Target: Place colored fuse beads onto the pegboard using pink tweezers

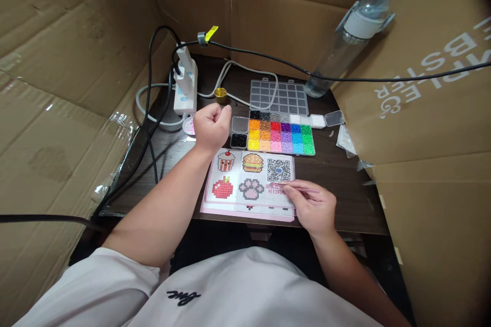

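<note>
My left hand [210, 125] is closed in a fist above the table, just left of a small clear tub [240, 124] and a tub of black beads [238, 140]; whatever is inside the fist is hidden. My right hand [312, 204] pinches thin pink tweezers [286, 184], whose tip rests on a pattern sheet [251, 179] printed with a cupcake, burger, apple, paw and a QR code. Beyond the sheet lies a bead box [282, 133] with coloured compartments.
The box's clear lid [279, 96] lies behind it. A water bottle [347, 43] leans at the back right. A power strip [185, 84] with cables, a gold cap [220, 93] and a pink round item [189, 126] sit at the left. Cardboard walls surround the dark table [337, 184].
</note>
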Tool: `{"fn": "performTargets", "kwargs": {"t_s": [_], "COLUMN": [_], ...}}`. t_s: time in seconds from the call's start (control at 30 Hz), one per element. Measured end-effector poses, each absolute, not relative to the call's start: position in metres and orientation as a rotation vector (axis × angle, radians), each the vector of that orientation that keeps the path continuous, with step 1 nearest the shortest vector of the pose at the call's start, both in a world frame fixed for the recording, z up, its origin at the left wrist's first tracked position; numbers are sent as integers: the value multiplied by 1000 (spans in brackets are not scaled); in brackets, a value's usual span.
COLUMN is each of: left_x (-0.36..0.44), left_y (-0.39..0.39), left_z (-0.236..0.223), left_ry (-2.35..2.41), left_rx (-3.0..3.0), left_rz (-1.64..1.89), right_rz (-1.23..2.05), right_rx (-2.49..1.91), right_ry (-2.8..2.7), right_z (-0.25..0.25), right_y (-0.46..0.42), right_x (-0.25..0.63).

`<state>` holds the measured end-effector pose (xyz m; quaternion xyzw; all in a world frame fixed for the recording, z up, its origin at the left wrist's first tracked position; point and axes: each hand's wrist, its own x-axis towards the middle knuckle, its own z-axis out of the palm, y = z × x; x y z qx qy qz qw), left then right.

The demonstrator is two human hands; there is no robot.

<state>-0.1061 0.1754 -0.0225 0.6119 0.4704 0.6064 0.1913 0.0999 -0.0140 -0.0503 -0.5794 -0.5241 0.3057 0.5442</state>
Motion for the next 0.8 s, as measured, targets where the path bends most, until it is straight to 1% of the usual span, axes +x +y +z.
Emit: {"fn": "performTargets", "kwargs": {"t_s": [0.8], "left_x": [-107], "left_y": [174], "left_z": [-22], "left_ry": [1329], "left_rx": [1715], "left_rz": [1691], "right_rz": [733], "right_rx": [-1374], "right_ry": [-1308], "right_z": [-47], "right_y": [-16], "right_x": [102]}}
